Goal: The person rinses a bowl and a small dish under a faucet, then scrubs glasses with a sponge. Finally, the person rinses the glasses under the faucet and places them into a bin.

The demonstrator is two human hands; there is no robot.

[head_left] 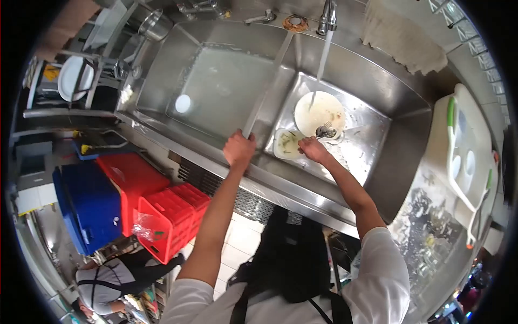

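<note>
My left hand (239, 148) is closed over the front end of the metal sink divider (264, 97). In the right basin (367, 135), my right hand (314, 149) pinches the rim of a small whitish plastic container (287, 144) with cloudy liquid and green bits in it. Just beyond that hand, several metal utensils (326, 131) rest at the edge of a round container (317, 113) full of milky liquid. A stream of water (322, 65) from the faucet (327, 21) falls into the round container.
Cloudy water fills the left basin (221, 81), with a white round object (183, 103) in it. A white rack (458, 146) stands at right. Red crates (172, 216) and a blue bin (89, 205) sit at left. Another person (110, 281) is lower left.
</note>
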